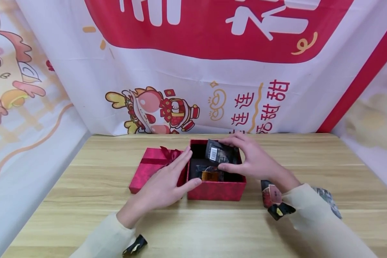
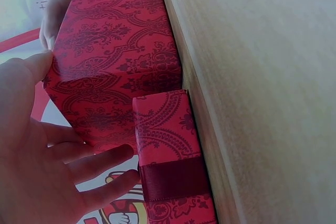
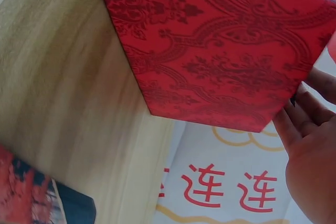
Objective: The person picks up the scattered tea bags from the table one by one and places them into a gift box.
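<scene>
The open red patterned gift box (image 1: 216, 191) stands on the table with a dark inside. My right hand (image 1: 254, 157) grips a small black packet (image 1: 215, 152) with a white barcode label, at the box's opening. Under it, inside the box, lies another dark packet (image 1: 211, 175) with an amber part. My left hand (image 1: 162, 186) rests with straight fingers against the box's left side, its thumb at the front rim. Just left of the box sits the red lid (image 1: 145, 168) with a dark red ribbon bow, partly covered by that hand. In the right wrist view the box hides the right fingertips.
A red and black wrapped packet (image 1: 272, 197) lies beside the right forearm, and a grey patterned packet (image 1: 329, 200) is partly behind the sleeve. One small black packet (image 1: 135, 245) lies near the left sleeve. A printed white and red cloth (image 1: 167, 68) hangs behind the table.
</scene>
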`<state>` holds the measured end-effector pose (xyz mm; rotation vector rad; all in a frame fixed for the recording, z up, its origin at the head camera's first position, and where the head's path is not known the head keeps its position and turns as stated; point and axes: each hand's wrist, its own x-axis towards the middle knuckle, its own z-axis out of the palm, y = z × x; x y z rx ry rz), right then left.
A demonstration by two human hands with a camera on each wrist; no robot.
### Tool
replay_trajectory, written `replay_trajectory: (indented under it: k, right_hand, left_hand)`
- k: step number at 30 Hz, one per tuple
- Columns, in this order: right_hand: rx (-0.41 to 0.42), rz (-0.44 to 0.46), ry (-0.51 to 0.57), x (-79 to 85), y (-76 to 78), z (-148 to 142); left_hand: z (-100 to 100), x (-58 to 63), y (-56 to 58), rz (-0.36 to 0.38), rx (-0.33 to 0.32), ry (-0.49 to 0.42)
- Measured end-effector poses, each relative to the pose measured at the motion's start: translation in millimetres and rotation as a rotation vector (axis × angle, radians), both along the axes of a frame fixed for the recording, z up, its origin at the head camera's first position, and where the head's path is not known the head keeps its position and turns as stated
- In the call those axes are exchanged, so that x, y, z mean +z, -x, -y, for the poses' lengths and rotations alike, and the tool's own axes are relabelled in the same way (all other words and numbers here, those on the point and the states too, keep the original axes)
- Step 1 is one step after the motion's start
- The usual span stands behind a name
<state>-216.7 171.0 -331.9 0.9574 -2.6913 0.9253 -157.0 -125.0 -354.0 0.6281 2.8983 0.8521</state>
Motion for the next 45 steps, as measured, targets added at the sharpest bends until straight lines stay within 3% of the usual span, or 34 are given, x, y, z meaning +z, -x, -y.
replay_trajectory:
  k: [17,30,45]
  right_hand:
    - [0.001,-0.033,-0.106,-12.5,0.7,11.6]
    - [0.004,-0.052,-0.226,-10.4,0.4,20.6]
    - [-0.028,-0.030,-0.278,-9.9,-2.3,14.9]
  left_hand:
    - [2.2,-0.3,-1.1,0.004,0.007,0.010]
    - [7.4,2.5,-4.3,0.006,0.024,0.016]
    - [0.8,1.4,-2.1,0.016,0.005,-0.001]
